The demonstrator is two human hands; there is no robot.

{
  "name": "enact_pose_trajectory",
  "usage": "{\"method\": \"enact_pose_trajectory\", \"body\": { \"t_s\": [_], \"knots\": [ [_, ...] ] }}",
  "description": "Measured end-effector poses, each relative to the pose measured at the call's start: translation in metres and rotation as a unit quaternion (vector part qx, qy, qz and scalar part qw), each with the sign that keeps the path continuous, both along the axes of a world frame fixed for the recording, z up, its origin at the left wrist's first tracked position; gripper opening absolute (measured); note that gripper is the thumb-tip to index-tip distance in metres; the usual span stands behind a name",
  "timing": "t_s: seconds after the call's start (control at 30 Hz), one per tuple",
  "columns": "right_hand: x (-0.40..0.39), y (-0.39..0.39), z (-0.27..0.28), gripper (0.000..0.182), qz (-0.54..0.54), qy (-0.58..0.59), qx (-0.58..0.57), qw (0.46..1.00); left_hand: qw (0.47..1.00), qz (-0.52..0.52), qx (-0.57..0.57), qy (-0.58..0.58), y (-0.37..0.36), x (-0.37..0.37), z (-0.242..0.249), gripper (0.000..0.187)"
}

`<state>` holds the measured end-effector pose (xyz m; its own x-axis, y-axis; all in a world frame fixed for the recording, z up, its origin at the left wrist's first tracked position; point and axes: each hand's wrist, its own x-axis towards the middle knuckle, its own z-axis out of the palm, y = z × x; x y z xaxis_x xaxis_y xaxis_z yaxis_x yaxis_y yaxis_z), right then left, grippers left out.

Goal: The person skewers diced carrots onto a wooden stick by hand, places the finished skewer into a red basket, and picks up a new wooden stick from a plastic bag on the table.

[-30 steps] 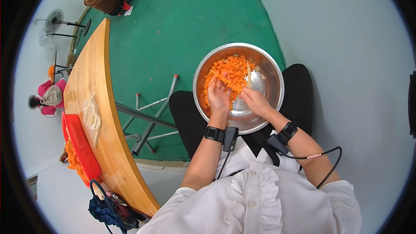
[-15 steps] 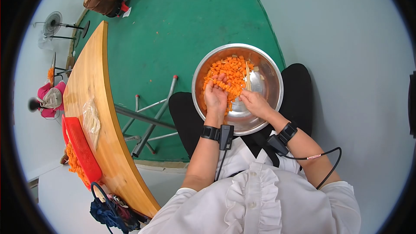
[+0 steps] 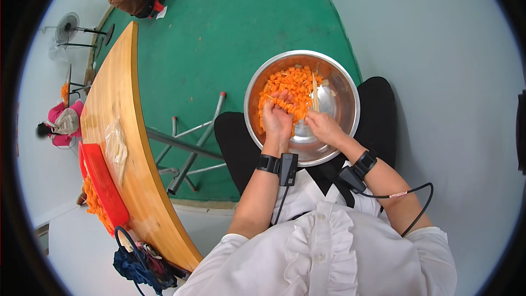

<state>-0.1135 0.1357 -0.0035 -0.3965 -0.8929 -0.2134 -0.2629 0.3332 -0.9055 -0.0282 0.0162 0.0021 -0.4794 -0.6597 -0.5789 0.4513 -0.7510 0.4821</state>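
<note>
A steel bowl (image 3: 350, 90) rests on my lap, holding many orange carrot pieces (image 3: 298, 79). Several thin wooden skewers (image 3: 315, 90) lie across the pieces inside it. My left hand (image 3: 278, 120) is palm up over the bowl, fingers curled around some carrot pieces, which form a row. Beside it, my right hand (image 3: 324, 127) is closed in a pinch at the right end of that row. What the pinch holds is mostly hidden by the fingers.
A wooden table (image 3: 109, 90) at the left bears a plastic bag of skewers (image 3: 115, 145) and a red basket (image 3: 104, 186) with orange pieces. Metal legs (image 3: 192, 156) stand beside my knee. A bag (image 3: 139, 266) is below; two people and a fan (image 3: 67, 27) are farther off.
The view has shifted slightly, and the bowl appears a little higher. Both hands stay close together over the carrot pieces, with my left fingers slightly differently curled.
</note>
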Motion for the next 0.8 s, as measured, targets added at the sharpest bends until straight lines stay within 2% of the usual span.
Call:
{"method": "enact_pose_trajectory", "body": {
  "t_s": [0.2, 0.3, 0.33, 0.43, 0.47, 0.5, 0.57, 0.6, 0.7, 0.8],
  "knots": [
    [-0.001, -0.002, 0.000, 0.022, -0.015, -0.015, -0.014, 1.000, 0.999, -0.012, -0.008, 0.031, -0.011, 0.004, -0.008, 0.027],
    [-0.004, -0.001, -0.002, 0.022, -0.069, -0.035, -0.024, 0.997, 0.990, 0.009, -0.109, -0.094, -0.025, 0.010, -0.001, 0.033],
    [-0.006, 0.000, -0.002, 0.022, -0.096, -0.036, -0.027, 0.994, 0.970, -0.007, -0.189, -0.152, -0.028, 0.016, 0.001, 0.032],
    [-0.012, -0.001, 0.000, 0.023, -0.144, -0.042, -0.012, 0.989, 0.881, -0.135, -0.326, -0.316, -0.042, 0.030, -0.003, 0.026],
    [-0.014, -0.001, 0.001, 0.023, -0.157, -0.043, -0.001, 0.987, 0.857, -0.163, -0.357, -0.334, -0.045, 0.034, -0.012, 0.026],
    [-0.014, 0.000, 0.000, 0.023, -0.152, -0.041, 0.004, 0.987, 0.786, -0.201, -0.437, -0.390, -0.044, 0.036, -0.012, 0.026],
    [-0.013, 0.000, -0.003, 0.024, -0.144, -0.036, 0.016, 0.989, 0.607, -0.265, -0.574, -0.481, -0.043, 0.037, -0.013, 0.026],
    [-0.013, 0.001, -0.004, 0.023, -0.145, -0.035, 0.011, 0.989, 0.573, -0.261, -0.611, -0.480, -0.041, 0.033, -0.011, 0.029],
    [-0.013, 0.001, -0.005, 0.023, -0.149, -0.033, -0.001, 0.988, 0.518, -0.272, -0.629, -0.512, -0.033, 0.022, -0.003, 0.026],
    [-0.013, 0.000, -0.004, 0.023, -0.154, -0.028, -0.005, 0.988, 0.507, -0.270, -0.628, -0.524, -0.033, 0.017, -0.002, 0.026]
  ]
}}
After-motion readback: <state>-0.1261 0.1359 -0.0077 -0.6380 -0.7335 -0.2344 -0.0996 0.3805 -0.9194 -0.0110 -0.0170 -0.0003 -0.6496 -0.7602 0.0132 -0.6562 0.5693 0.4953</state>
